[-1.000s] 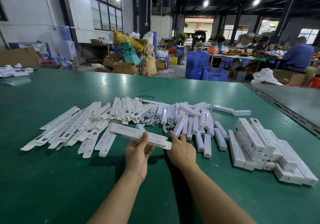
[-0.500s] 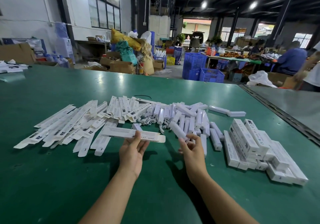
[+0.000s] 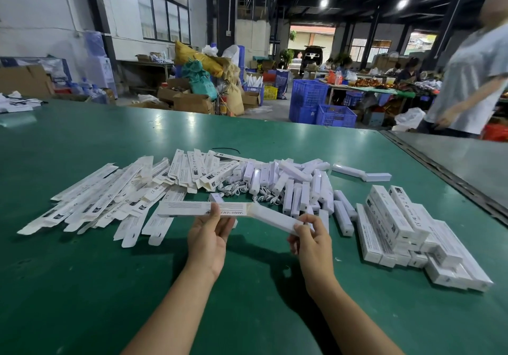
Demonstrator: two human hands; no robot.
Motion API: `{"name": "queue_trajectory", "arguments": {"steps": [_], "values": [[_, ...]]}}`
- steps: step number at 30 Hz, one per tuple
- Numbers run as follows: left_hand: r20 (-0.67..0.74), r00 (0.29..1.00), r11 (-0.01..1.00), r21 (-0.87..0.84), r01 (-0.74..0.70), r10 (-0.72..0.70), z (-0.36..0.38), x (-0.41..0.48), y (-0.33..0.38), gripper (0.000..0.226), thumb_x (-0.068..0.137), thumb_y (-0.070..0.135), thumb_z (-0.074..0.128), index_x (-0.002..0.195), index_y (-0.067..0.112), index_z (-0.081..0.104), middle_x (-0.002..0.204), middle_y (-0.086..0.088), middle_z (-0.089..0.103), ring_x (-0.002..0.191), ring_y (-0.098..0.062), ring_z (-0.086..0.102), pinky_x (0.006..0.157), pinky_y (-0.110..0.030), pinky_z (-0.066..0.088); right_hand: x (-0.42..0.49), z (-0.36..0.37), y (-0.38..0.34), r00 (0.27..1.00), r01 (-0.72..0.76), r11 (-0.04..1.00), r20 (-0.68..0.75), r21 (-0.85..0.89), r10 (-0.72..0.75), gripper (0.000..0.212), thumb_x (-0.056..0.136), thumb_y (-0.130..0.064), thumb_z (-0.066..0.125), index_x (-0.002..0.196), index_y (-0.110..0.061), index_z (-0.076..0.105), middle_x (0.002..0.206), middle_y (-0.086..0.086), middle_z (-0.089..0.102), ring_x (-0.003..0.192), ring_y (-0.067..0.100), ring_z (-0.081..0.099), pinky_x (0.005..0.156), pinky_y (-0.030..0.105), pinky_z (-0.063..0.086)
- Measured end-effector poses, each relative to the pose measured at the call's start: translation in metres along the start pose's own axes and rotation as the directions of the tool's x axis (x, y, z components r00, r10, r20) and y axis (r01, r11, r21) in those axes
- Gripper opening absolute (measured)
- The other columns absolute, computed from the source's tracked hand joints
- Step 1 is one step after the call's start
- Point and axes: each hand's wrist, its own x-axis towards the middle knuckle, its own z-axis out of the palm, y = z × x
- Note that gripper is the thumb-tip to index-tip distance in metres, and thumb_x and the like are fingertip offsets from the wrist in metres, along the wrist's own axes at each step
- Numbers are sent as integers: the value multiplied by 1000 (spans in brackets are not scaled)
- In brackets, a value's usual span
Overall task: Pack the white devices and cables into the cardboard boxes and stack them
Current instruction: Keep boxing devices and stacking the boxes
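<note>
Pinching a "SMART"-lettered box [image 3: 189,208] is left grip [image 3: 208,235]; right grip [image 3: 311,242] pinches white device [image 3: 275,218].

the table [image 3: 110,140] has a smooth green top with a soft gloss that mirrors the ceiling lamps. the printed carton [image 3: 187,208] held up front is thin white paperboard, matt, like the flat cartons [image 3: 90,198] heaped at left and the packed boxes [image 3: 393,223] at right. the white device [image 3: 275,217] beside it looks like smooth satin plastic. the cables [image 3: 236,188] are white and plastic-coated. behind, the blue crates [image 3: 335,115] are latticed plastic, the brown boxes [image 3: 192,102] plain corrugated card.
</note>
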Motion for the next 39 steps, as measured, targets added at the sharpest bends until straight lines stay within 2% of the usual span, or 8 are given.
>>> {"name": "queue_trajectory", "arguments": {"steps": [11,16,22,26,30,34,37,39], "values": [[15,997,997,27,77,-77,3,-5,1,27,73,30,68,91,10,63,79,-7,72,70,-16,71,60,-26,61,0,-3,-4,999,48,998,25,-32,-48,38,92,-2,47,74,-31,62,58,-9,53,56,9,48,50,19,37],[52,996,997,33,65,-67,3,-7,1,27,75,28,68,94,10,61,77,-5,74,70,-15,74,62,-27,61,-1,-2,-4,999,47,993,9,-109,-47,32,91,-7,53,77,-35,61,58,-5,55,61,15,44,58,30,34],[92,991,991,101,90,-100,6,-12,-1,24,75,23,67,92,9,57,77,-8,74,71,-17,74,62,-27,62,-2,-3,-2,996,38,993,87,-109,-29,26,94,-9,53,82,-31,64,61,-4,57,61,17,42,58,32,34],[171,978,983,162,89,-117,8,-16,-7,19,77,17,68,92,9,61,86,-9,76,78,-19,75,65,-27,61,-4,3,0,990,2,996,138,-89,11,16,94,-18,63,105,-25,53,76,2,72,59,11,56,59,27,49],[180,979,984,161,70,-99,8,-17,-8,16,76,16,69,90,11,63,87,-8,77,80,-19,75,66,-27,61,-5,4,-1,995,-52,993,77,-104,61,24,87,-28,72,98,-11,60,81,10,74,56,16,59,57,30,53],[166,980,980,185,77,-108,10,-17,-7,18,76,18,69,91,10,63,85,-8,77,78,-18,75,65,-26,61,-9,4,-4,968,-110,994,226,-15,110,35,80,-47,70,100,-19,69,63,7,64,42,15,45,39,23,38],[168,977,969,230,90,-131,12,-20,-8,22,74,19,71,91,7,62,82,-9,76,73,-17,74,64,-25,60,-15,7,-8,885,-204,975,442,89,144,42,76,-58,67,107,-30,71,59,11,60,38,16,43,36,20,34],[183,967,955,271,121,-175,14,-23,-9,28,72,19,72,95,5,63,85,-12,75,74,-19,73,65,-25,60,-17,9,-10,821,-285,950,544,126,174,47,74,-61,72,107,-27,68,61,13,61,34,17,44,35,19,34]]}}
